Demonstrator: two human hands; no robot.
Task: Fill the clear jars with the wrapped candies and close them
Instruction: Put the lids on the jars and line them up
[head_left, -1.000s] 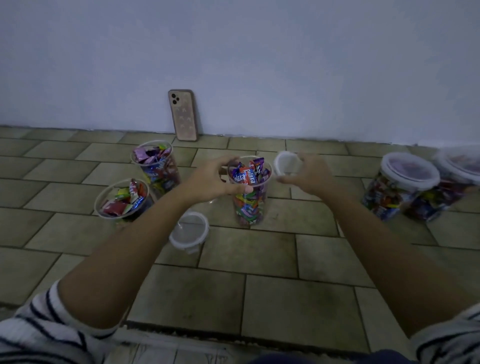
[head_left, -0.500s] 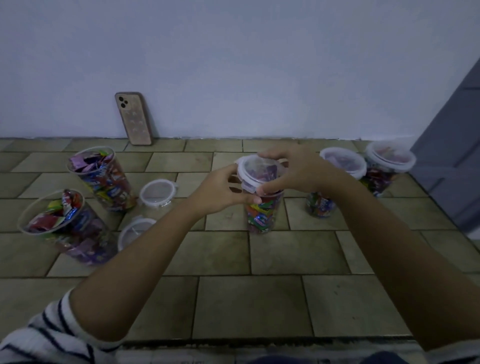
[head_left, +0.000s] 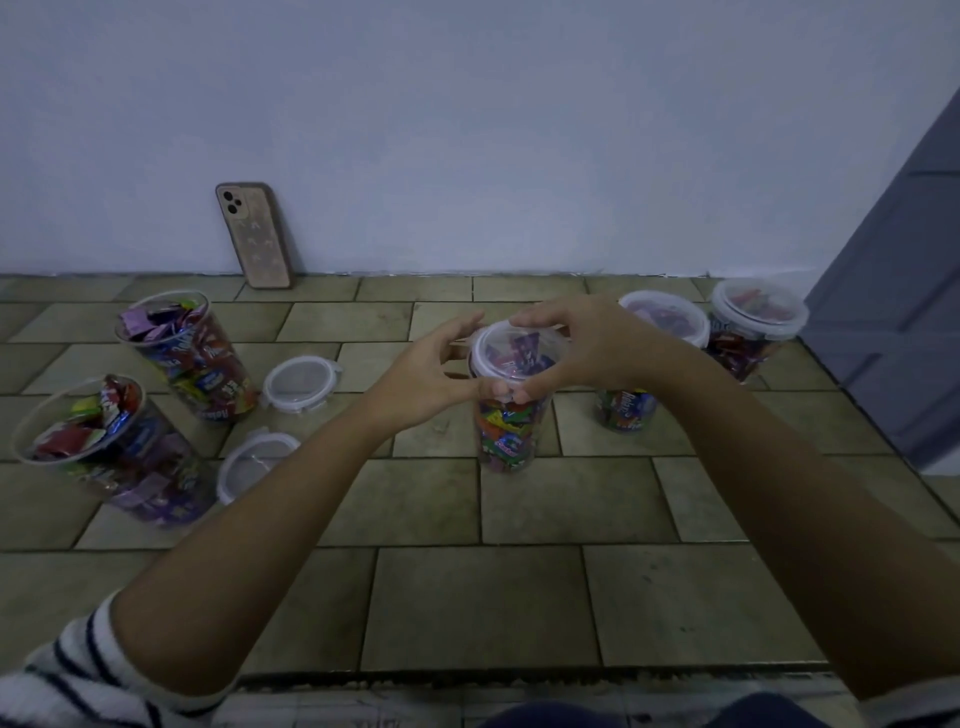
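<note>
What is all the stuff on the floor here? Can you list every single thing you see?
middle jar: one, clear, colourful candies inside, floor centre
middle jar lid: one, clear with white rim, on top of the middle jar
open jars: two, clear, full of colourful candies, left
loose lids: two, clear with white rims, on the floor beside the open jars
closed jars: two, clear, lids on, back right
phone: one, pinkish-brown, leaning on the wall
floor: olive-brown tiles
wall: pale, behind everything
door: one, grey, far right
striped sleeve: white with dark stripes, bottom left
left hand: fingers grip the lid's left edge
right hand: fingers curl over the lid's right side
</note>
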